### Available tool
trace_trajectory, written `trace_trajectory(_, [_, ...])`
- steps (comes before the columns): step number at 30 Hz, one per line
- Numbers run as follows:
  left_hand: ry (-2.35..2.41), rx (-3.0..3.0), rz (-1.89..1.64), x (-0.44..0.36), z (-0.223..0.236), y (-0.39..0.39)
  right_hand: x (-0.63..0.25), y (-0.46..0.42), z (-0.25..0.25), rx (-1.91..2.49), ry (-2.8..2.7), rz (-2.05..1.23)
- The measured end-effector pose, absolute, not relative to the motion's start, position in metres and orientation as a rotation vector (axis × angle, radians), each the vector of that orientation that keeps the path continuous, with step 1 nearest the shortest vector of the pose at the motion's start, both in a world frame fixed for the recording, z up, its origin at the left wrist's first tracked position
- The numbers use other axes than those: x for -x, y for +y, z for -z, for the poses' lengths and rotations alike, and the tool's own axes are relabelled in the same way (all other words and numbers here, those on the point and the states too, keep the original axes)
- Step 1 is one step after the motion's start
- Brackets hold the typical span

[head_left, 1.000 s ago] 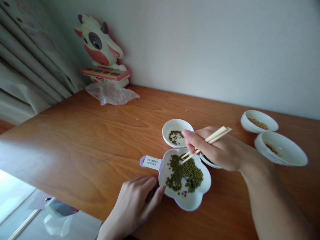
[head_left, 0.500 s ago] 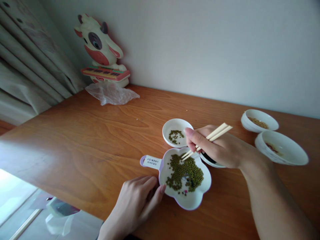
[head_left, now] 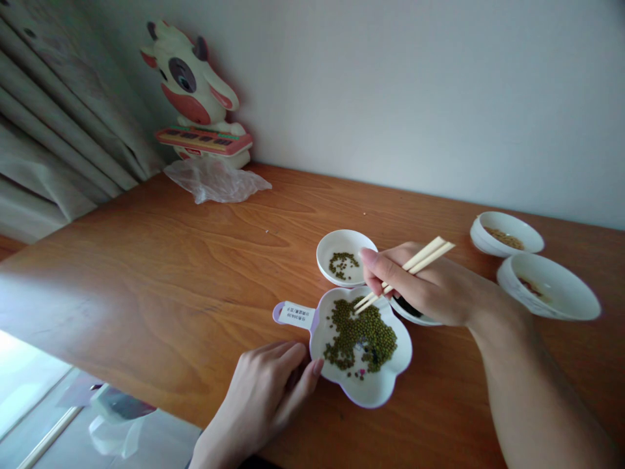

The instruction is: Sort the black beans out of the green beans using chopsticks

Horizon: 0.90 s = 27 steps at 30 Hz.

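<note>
A pair of wooden chopsticks is in my right hand, its fingers closed round them. Their tips touch the green mung beans in a white flower-shaped dish with a lilac rim and a labelled handle. My left hand is at the dish's left side, fingers curled and thumb against the rim. Just behind the dish stands a small white bowl with a few mung beans in it. Partly hidden under my right hand is another white dish with something dark inside.
Two white bowls stand to the right, one with tan grains, the other bowl with reddish-brown bits. A cow-shaped toy keyboard and a crumpled clear plastic bag are at the back left. A wall runs behind the wooden table.
The whole view has shifted very slightly. Both hands, the chopsticks and the dish keep nearly the same places, with the chopstick tips still among the beans.
</note>
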<state>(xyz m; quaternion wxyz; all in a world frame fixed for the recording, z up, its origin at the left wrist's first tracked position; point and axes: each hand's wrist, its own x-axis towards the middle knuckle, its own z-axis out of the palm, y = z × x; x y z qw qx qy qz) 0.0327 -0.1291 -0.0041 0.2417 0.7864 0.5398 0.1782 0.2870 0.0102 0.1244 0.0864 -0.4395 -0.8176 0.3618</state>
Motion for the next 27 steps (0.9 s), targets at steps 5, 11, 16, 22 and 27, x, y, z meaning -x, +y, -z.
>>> trace_trajectory(5, [1.471, -2.17, -0.504, -0.033, 0.0035, -0.1288, -0.2861, 0.0116, -0.1219, 1.307, -2.447, -1.093])
trace_trajectory(11, [1.472, -2.161, -0.498, -0.0325, 0.0032, -0.1288, -0.2844, 0.0114, -0.1216, 1.285, -2.454, -1.059])
trace_trajectory(16, [1.468, -2.158, -0.496, -0.0325, 0.0044, -0.1277, -0.2844, 0.0119, -0.1209, 1.296, -2.476, -1.037])
trace_trajectory(22, [1.476, -2.141, -0.482, -0.0319, 0.0047, -0.1286, -0.2832, 0.0124, -0.12, 1.277, -2.464, -1.056])
trace_trajectory(27, [1.473, -2.144, -0.485, -0.0317, 0.0049, -0.1292, -0.2842, 0.0106, -0.1204, 1.253, -2.454, -1.075])
